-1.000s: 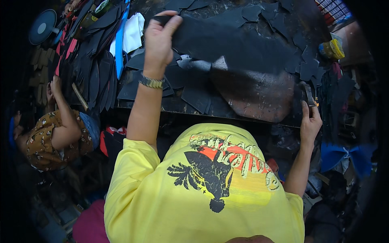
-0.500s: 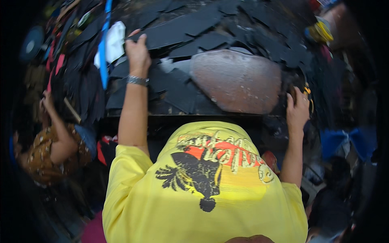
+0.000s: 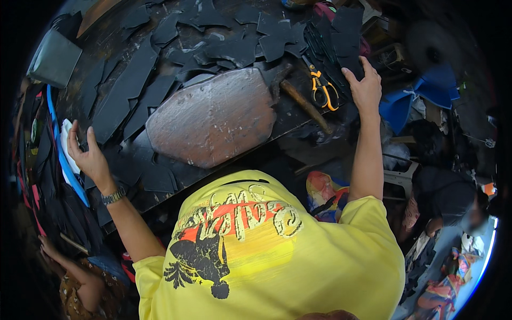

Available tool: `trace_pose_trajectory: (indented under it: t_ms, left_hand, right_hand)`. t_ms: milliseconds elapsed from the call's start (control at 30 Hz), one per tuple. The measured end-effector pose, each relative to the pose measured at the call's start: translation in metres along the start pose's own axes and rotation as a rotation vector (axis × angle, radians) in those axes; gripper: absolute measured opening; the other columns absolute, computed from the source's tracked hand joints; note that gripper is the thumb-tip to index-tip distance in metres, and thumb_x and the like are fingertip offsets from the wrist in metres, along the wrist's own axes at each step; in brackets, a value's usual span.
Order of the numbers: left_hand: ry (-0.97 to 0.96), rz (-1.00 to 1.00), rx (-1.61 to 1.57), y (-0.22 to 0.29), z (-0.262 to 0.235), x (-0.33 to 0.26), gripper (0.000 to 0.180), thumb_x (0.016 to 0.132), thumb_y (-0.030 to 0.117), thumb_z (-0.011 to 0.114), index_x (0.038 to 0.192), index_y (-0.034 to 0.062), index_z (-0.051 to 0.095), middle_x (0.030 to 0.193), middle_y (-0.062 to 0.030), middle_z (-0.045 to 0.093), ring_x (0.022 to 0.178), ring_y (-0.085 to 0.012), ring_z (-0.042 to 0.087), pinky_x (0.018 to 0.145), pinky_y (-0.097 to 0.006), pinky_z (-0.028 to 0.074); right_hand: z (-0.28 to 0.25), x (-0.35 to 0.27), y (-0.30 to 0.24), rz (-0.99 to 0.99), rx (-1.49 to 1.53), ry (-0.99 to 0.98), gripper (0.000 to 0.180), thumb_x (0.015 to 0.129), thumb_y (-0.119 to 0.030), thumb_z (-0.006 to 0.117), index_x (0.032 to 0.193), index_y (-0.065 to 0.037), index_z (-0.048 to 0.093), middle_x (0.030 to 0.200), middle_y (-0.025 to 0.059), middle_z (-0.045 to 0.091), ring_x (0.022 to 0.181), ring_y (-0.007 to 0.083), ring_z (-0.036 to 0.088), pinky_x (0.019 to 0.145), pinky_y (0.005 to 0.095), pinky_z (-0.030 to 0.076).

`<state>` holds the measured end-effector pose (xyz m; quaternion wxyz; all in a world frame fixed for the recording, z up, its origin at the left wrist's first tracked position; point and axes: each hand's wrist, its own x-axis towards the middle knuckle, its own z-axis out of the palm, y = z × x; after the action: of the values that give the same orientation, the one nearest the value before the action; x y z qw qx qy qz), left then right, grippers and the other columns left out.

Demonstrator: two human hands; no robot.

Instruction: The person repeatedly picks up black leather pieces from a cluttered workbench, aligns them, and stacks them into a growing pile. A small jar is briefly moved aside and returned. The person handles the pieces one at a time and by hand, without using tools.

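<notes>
On the dark workbench [image 3: 298, 114]: flat black cut pieces [image 3: 133, 88] surround a worn oval board [image 3: 213, 120].
Left hand [image 3: 88, 157]: fingers spread, unclenched, at the bench's left edge beside a blue strap [image 3: 58, 144].
Right hand [image 3: 365, 88]: resting on a stack of black sheets [image 3: 333, 32]; grip unclear.
Nearby: orange-handled scissors [image 3: 322, 88], wooden-handled hammer [image 3: 298, 98].

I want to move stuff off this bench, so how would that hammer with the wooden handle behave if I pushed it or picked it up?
The hammer would probably feel head-heavy, since its dark head looks like metal on a thin wooden handle. Pushed by the handle, it would likely pivot around the head rather than slide straight. It lies flat beside the scissors and the worn oval board, so rolling seems unlikely.
</notes>
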<state>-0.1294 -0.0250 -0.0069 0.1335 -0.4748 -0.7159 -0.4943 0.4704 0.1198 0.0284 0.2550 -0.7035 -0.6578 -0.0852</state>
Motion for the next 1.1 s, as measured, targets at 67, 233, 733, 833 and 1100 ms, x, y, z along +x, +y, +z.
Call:
trace_pose_trajectory:
  t_ms: [67, 233, 733, 833, 1100]
  left_hand:
    - [-0.072, -0.049, -0.029, 0.012, -0.001, -0.009, 0.036, 0.096, 0.018, 0.073, 0.13, 0.0068, 0.069, 0.141, -0.0127, 0.057, 0.137, -0.0264, 0.05, 0.115, -0.04, 0.036]
    - [-0.109, -0.087, -0.087, 0.027, -0.003, -0.025, 0.027, 0.098, 0.017, 0.069, 0.123, 0.0067, 0.072, 0.138, -0.0108, 0.062, 0.134, -0.0255, 0.054, 0.114, -0.04, 0.038]
    - [-0.22, 0.005, -0.107, 0.06, 0.011, -0.042, 0.022, 0.097, 0.009, 0.069, 0.119, 0.0054, 0.073, 0.137, -0.0104, 0.062, 0.128, -0.0244, 0.058, 0.11, -0.037, 0.041]
    - [-0.278, -0.085, -0.285, 0.081, 0.02, -0.05, 0.022, 0.097, 0.008, 0.068, 0.119, 0.0042, 0.073, 0.138, -0.0113, 0.061, 0.128, -0.0249, 0.057, 0.109, -0.037, 0.041]
    - [-0.68, -0.015, -0.579, 0.152, 0.041, -0.072, 0.034, 0.091, 0.004, 0.071, 0.125, 0.0039, 0.069, 0.139, -0.0121, 0.058, 0.131, -0.0259, 0.055, 0.112, -0.037, 0.04]
  right_hand:
    - [0.004, 0.009, 0.015, 0.087, 0.019, -0.077, 0.074, 0.078, -0.046, 0.081, 0.139, -0.009, 0.061, 0.13, 0.0211, 0.067, 0.122, 0.0387, 0.061, 0.103, 0.0461, 0.048]
    - [0.013, 0.014, 0.03, 0.143, 0.081, -0.115, 0.079, 0.071, -0.049, 0.085, 0.138, -0.015, 0.063, 0.123, 0.0199, 0.069, 0.116, 0.0354, 0.066, 0.1, 0.044, 0.05]
    - [0.013, 0.013, 0.025, 0.033, 0.354, 0.022, 0.052, 0.069, -0.014, 0.085, 0.12, -0.009, 0.074, 0.113, 0.0139, 0.062, 0.104, 0.03, 0.064, 0.093, 0.0376, 0.051]
    - [0.014, 0.013, 0.023, 0.006, 0.376, 0.07, 0.048, 0.072, -0.011, 0.083, 0.119, -0.008, 0.074, 0.113, 0.0138, 0.063, 0.105, 0.0294, 0.064, 0.094, 0.0374, 0.05]
    - [-0.019, -0.003, -0.041, -0.311, 0.436, 0.334, 0.028, 0.088, 0.007, 0.067, 0.111, -0.005, 0.076, 0.111, 0.0126, 0.068, 0.101, 0.0268, 0.068, 0.087, 0.0322, 0.053]
